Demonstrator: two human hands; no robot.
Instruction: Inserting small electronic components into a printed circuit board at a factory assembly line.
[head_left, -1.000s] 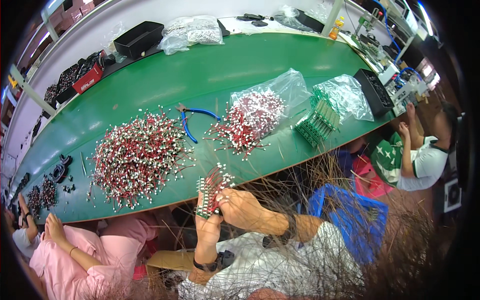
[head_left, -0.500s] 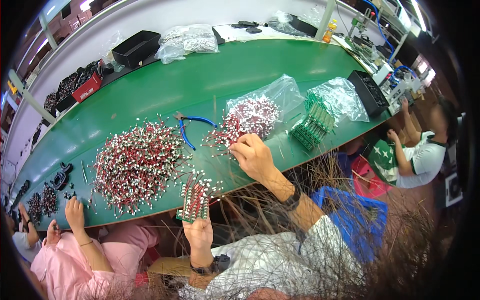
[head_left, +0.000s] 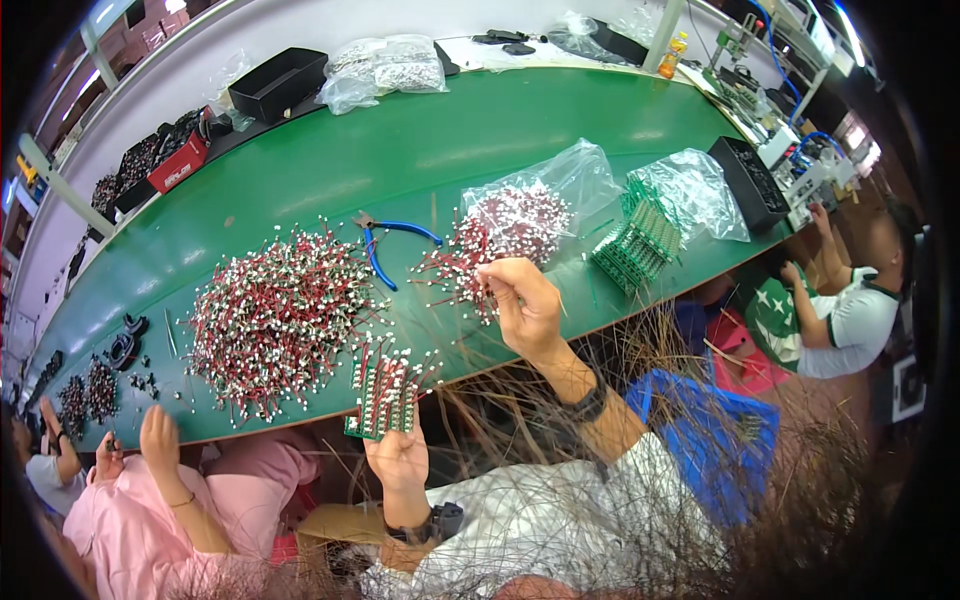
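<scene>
My left hand point(head_left: 398, 460) grips the lower edge of a green circuit board panel point(head_left: 372, 405), held tilted at the table's front edge. Red wires with white connectors lie across that panel. My right hand point(head_left: 528, 308) is closed in a pinch at the near side of a smaller heap of red wires with white connectors point(head_left: 515, 225), partly under a clear plastic bag. Whatever sits between its fingertips is too small to make out. Left of my hands spreads a larger heap of wired connectors point(head_left: 275, 325). Blue-handled cutters point(head_left: 378, 255) lie between the two heaps.
A stack of green circuit boards point(head_left: 637, 245) stands to the right, beside a clear bag point(head_left: 705, 195) and a black bin point(head_left: 748, 185). A blue crate point(head_left: 715, 440) is below the table edge. Co-workers sit at left, in a pink garment point(head_left: 150, 520), and at right point(head_left: 855, 315).
My right hand has shifted slightly right along the smaller heap, its fingers still pinched. My left hand keeps the panel in nearly the same place. The view has turned a little.
</scene>
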